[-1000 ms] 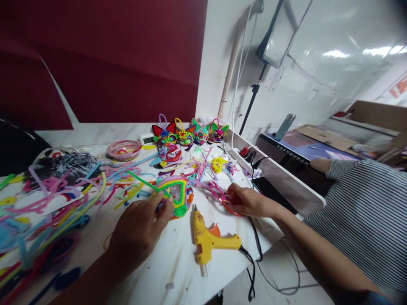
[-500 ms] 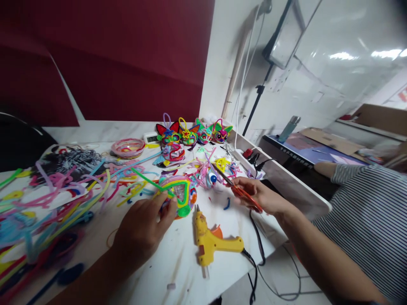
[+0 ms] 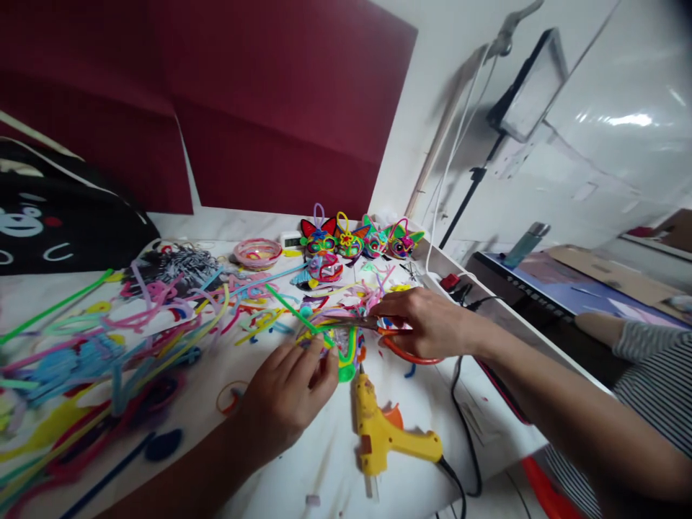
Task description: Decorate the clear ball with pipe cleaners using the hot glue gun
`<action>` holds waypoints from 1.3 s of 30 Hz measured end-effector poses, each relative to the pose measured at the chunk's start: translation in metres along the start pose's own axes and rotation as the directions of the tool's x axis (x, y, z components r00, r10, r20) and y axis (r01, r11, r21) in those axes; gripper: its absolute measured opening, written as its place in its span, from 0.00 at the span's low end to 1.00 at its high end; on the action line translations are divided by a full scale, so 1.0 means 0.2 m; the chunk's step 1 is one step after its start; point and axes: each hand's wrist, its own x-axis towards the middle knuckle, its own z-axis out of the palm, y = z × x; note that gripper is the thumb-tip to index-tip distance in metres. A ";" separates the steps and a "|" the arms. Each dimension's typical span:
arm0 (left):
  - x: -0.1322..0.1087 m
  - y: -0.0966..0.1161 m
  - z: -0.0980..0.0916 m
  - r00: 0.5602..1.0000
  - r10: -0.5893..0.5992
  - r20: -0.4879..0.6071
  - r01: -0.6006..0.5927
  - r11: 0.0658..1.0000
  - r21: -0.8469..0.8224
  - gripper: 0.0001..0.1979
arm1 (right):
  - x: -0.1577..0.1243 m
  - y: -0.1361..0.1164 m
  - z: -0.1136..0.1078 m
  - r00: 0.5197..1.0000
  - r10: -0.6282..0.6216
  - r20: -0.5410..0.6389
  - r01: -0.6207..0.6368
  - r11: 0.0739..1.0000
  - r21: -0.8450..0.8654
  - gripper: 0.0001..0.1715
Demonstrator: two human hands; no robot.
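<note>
My left hand (image 3: 295, 386) pinches a colorful pipe-cleaner piece (image 3: 346, 371) with a green loop and yellow lining, pressing it on the white table. A straight green pipe cleaner (image 3: 289, 306) sticks out from it toward the upper left. In my right hand (image 3: 427, 324) are orange-handled scissors (image 3: 351, 322), their blades pointing left, over the top of the piece and close to the green stem. Whether the blades touch it cannot be made out. Just below the piece lies a yellow glue gun (image 3: 378, 432), its nozzle toward it.
Several pipe-cleaner animal heads (image 3: 349, 244) stand along the wall beside a pink woven bowl (image 3: 258, 252). Loose pipe cleaners (image 3: 162, 324) cover the left side. A black cable (image 3: 459, 425) runs right; a person's striped sleeve (image 3: 649, 360) is at far right.
My right hand has brought the scissors left over the colorful piece. The view has turned left, bringing a black bag into sight. My left hand still pinches the piece.
</note>
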 end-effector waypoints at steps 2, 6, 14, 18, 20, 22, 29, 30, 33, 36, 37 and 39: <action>0.00 0.00 0.00 1.000 0.002 -0.002 -0.002 1.000 0.000 0.09 | 0.02 -0.01 -0.04 0.998 0.003 0.055 0.000 0.998 -0.058 0.12; -0.01 0.01 0.00 1.000 -0.006 -0.009 0.006 1.000 0.010 0.10 | 0.04 -0.04 -0.08 0.992 0.032 0.124 -0.017 0.992 -0.127 0.11; -0.01 0.02 0.00 1.000 -0.005 -0.020 0.005 1.000 -0.014 0.09 | 0.09 -0.08 -0.12 0.980 0.053 0.192 -0.006 0.972 -0.237 0.10; 0.00 0.02 0.00 1.000 0.003 -0.013 -0.003 1.000 -0.006 0.09 | 0.10 -0.09 -0.14 0.974 0.068 0.216 -0.008 0.964 -0.265 0.14; -0.01 0.02 0.00 1.000 0.002 -0.016 -0.002 1.000 0.001 0.09 | 0.11 -0.09 -0.14 0.973 0.056 0.223 0.007 0.962 -0.274 0.15; -0.01 0.02 0.00 1.000 0.005 -0.010 -0.005 1.000 0.000 0.09 | 0.12 -0.08 -0.14 0.972 0.029 0.232 0.037 0.960 -0.277 0.15; -0.01 0.01 0.01 1.000 -0.001 -0.015 0.001 0.999 -0.038 0.09 | 0.16 -0.03 -0.13 0.972 -0.022 0.234 0.094 0.948 -0.303 0.13; -0.01 0.01 0.01 1.000 -0.003 -0.018 0.003 0.999 -0.044 0.08 | 0.16 -0.03 -0.12 0.973 -0.023 0.231 0.097 0.944 -0.315 0.13; 0.00 0.01 0.01 1.000 -0.013 -0.027 0.012 0.999 -0.051 0.08 | 0.17 -0.03 -0.13 0.972 -0.021 0.233 0.101 0.936 -0.336 0.12; 0.00 0.01 0.01 1.000 -0.013 -0.017 0.012 0.999 -0.049 0.09 | 0.18 -0.03 -0.13 0.973 -0.034 0.227 0.111 0.935 -0.336 0.13; 0.00 0.01 0.01 1.000 -0.010 -0.016 0.009 0.999 -0.052 0.09 | 0.18 -0.03 -0.12 0.975 -0.043 0.218 0.117 0.935 -0.335 0.13; 0.00 0.01 0.01 1.000 -0.005 -0.016 0.004 0.998 -0.065 0.09 | 0.19 -0.01 -0.12 0.978 -0.065 0.196 0.129 0.934 -0.333 0.14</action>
